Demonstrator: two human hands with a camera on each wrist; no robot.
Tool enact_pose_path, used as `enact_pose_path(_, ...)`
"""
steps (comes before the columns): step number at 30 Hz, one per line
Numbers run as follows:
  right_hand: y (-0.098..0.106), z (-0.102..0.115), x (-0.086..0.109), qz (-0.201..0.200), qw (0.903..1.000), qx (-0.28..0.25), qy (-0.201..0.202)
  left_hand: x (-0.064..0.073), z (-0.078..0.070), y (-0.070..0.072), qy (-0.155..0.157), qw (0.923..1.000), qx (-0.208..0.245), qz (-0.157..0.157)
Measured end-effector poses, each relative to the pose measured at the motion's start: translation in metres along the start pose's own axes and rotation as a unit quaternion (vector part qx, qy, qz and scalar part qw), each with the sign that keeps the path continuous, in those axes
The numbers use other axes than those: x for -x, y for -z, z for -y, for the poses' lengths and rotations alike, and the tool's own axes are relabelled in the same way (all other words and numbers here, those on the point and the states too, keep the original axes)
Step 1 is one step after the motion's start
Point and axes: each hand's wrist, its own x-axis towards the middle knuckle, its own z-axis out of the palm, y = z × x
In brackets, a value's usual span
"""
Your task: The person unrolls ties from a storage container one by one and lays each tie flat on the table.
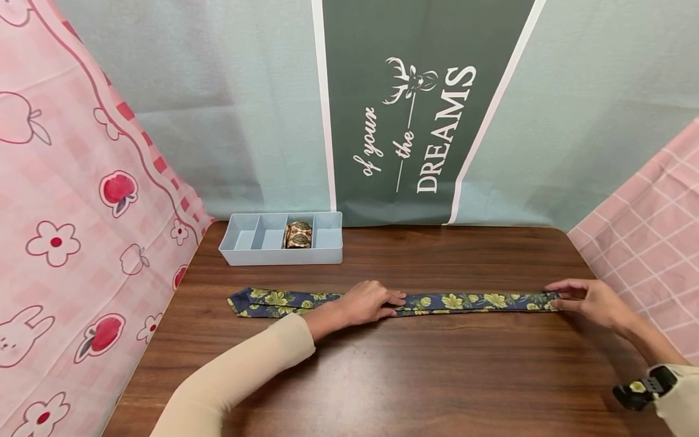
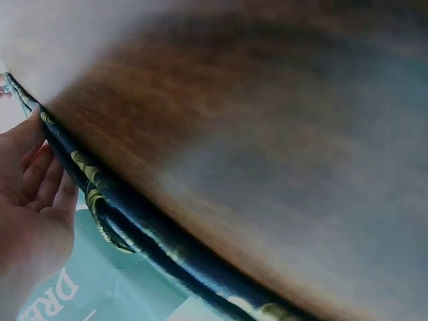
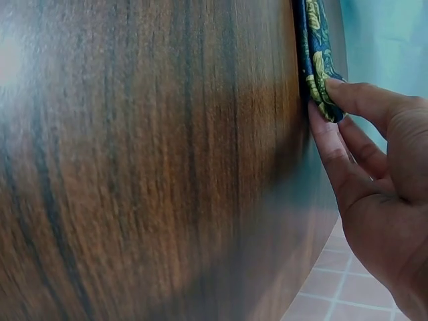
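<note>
Our sleeved left forearm [image 1: 246, 358] slants forward to the left hand [image 1: 370, 302], resting near the middle of the floral tie [image 1: 469, 302], whether pinching we cannot tell, while our right hand [image 1: 594, 301] pinches its right end, the length lying left-to-right across the table [image 1: 437, 376], pointed tip leftward.

Right grip [image 1: 597, 305] in a pinch

One tie [image 1: 453, 302], one roll [image 1: 299, 234], one tray [image 1: 284, 257]
</note>
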Motion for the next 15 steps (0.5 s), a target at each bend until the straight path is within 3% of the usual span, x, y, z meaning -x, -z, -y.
enact_pose_path(6, -0.002, -0.001, 0.001, -0.01, 0.9999, -0.011, 0.0, 0.007, 0.004, 0.001, -0.015, 0.9995, -0.021, -0.016)
enact_pose_path(15, -0.002, -0.001, 0.002, -0.031, 0.9995, -0.005, -0.006, 0.028, 0.012, 0.008, -0.015, 0.9971, -0.021, -0.072)
